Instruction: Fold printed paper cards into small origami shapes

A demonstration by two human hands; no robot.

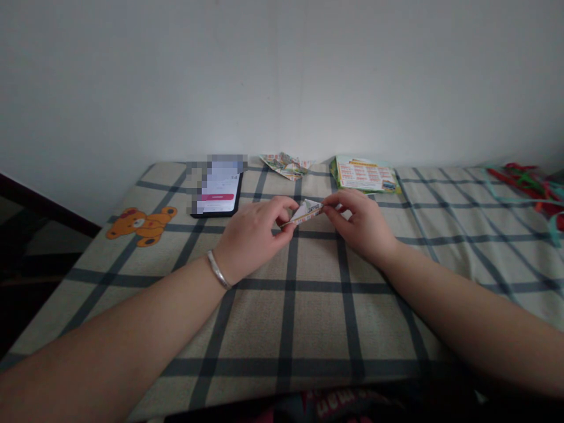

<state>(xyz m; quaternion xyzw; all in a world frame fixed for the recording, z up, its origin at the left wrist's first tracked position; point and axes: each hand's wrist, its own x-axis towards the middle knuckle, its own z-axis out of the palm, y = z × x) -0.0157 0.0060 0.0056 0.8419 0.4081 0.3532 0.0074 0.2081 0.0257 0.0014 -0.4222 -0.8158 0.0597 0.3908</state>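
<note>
Between my two hands is a small folded piece of printed paper (308,212), white on one face with orange and green print along its lower edge. My left hand (259,226), with a silver bracelet at the wrist, pinches the paper's left end. The right end is gripped by the thumb and fingers of my right hand (359,222). Both hands are held low over the checked cloth. Just beyond them lies another folded, crumpled printed paper (287,165). A flat stack of printed sheets (365,174) rests behind my right hand.
A phone (218,188) with a lit screen lies to the left of the papers. An orange bear cutout (141,225) is near the table's left edge. Red and green ribbon-like pieces (529,185) lie at the far right. A white wall (282,76) stands behind the checked tablecloth (317,329).
</note>
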